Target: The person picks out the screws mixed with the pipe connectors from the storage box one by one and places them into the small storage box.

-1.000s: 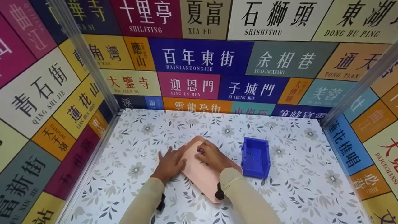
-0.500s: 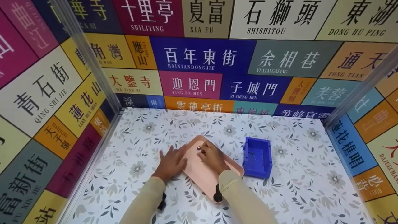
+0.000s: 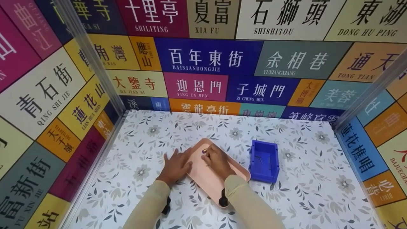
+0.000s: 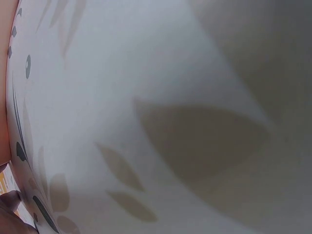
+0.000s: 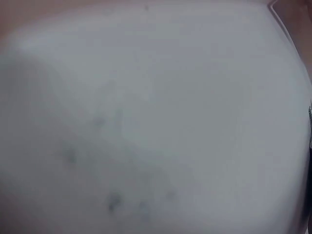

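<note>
A long pink tray [image 3: 203,181] lies at a slant on the table. My left hand [image 3: 175,167] has its fingers spread, resting on the tray's left rim and the tabletop beside it. Over the tray's upper half, my right hand [image 3: 217,160] has curled fingers. At its fingertips shows a small shiny gold-and-purple piece [image 3: 204,151], pinched there; its kind is too small to make out, and the hand hides part of it. In the left wrist view, some fingers [image 4: 12,214] show at the lower left edge. The right wrist view is mostly a blurred pale surface.
A blue plastic bin [image 3: 264,175] stands right of the tray, with a few thin metal pieces [image 3: 269,163] inside. The table [image 3: 140,197] has a white leaf-and-flower cover. Panels with printed lettering [image 3: 203,57] enclose it at the back and sides.
The right-hand fingers have shifted slightly, and the gold-and-purple piece shows more clearly. A thin dark piece seen below those fingers earlier is no longer visible. The left hand stays put.
</note>
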A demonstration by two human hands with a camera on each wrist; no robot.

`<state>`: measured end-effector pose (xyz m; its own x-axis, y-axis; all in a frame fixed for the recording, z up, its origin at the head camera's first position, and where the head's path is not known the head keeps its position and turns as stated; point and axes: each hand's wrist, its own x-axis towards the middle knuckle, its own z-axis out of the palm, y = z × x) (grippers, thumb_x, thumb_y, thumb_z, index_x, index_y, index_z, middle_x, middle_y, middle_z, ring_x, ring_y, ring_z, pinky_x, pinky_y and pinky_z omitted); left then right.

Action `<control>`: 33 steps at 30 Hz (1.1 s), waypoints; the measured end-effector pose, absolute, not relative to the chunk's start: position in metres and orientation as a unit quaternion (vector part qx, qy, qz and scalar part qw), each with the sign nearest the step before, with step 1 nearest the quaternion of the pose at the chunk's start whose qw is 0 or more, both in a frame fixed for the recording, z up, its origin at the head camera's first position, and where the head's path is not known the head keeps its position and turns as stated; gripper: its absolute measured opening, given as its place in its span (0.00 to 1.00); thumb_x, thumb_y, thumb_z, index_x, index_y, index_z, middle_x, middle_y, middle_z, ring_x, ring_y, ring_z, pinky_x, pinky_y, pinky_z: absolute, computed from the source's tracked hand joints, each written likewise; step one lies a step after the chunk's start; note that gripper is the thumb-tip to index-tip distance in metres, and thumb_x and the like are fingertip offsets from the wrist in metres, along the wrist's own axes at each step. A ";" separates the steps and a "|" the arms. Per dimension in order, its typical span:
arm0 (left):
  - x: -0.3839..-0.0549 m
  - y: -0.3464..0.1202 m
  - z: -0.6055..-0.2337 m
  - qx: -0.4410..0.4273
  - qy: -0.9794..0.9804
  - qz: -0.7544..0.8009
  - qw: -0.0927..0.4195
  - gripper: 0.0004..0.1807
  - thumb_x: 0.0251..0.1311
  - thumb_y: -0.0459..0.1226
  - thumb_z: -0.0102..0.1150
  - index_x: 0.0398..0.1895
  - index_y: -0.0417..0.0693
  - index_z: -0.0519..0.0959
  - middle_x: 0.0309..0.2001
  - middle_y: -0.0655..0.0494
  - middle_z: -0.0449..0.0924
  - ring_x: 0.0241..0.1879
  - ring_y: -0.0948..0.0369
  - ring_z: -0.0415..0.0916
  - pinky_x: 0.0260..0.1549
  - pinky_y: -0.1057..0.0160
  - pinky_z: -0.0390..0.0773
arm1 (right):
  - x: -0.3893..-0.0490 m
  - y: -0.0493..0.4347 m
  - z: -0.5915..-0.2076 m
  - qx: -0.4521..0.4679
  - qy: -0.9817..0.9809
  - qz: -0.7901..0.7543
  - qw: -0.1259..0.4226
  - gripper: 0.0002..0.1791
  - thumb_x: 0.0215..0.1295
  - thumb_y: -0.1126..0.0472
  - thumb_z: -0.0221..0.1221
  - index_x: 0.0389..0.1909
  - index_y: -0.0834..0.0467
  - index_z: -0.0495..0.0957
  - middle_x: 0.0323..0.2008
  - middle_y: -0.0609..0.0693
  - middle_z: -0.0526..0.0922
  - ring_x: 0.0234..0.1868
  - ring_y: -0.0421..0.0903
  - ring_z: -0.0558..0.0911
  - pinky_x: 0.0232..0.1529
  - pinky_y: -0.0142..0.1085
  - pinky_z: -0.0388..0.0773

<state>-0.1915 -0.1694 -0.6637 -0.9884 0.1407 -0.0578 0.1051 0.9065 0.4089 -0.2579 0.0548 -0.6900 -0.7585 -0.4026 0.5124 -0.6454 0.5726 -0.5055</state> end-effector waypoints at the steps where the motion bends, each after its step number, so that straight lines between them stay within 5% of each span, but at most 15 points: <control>1: -0.192 -0.169 -0.664 0.067 0.976 0.205 0.039 0.35 0.73 0.61 0.38 0.82 0.77 0.48 0.77 0.61 0.66 0.81 0.42 0.47 0.72 0.24 0.38 | -0.258 0.055 -0.691 0.303 -0.868 0.352 0.178 0.13 0.63 0.62 0.70 0.24 0.58 0.76 0.37 0.48 0.79 0.39 0.43 0.81 0.42 0.33 0.81; 24: -0.194 -0.168 -0.667 0.049 0.973 0.214 0.067 0.35 0.72 0.63 0.37 0.80 0.84 0.42 0.80 0.65 0.58 0.83 0.46 0.41 0.74 0.27 0.31 | -0.256 0.056 -0.689 0.319 -0.868 0.341 0.170 0.12 0.58 0.59 0.74 0.24 0.57 0.80 0.37 0.50 0.80 0.41 0.45 0.81 0.45 0.37 0.82; 33: -0.192 -0.172 -0.669 0.083 0.976 0.199 0.022 0.34 0.74 0.60 0.36 0.82 0.74 0.49 0.74 0.55 0.70 0.80 0.41 0.49 0.71 0.23 0.40 | -0.251 0.056 -0.681 0.292 -0.882 0.350 0.116 0.10 0.65 0.57 0.70 0.26 0.54 0.82 0.41 0.47 0.80 0.42 0.41 0.79 0.45 0.33 0.80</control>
<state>-0.1921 -0.1720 -0.6694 -0.9851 0.1717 -0.0098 0.1541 0.9067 0.3926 -0.2513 0.0559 -0.6811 -0.8024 -0.4345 0.4091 -0.5967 0.5836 -0.5508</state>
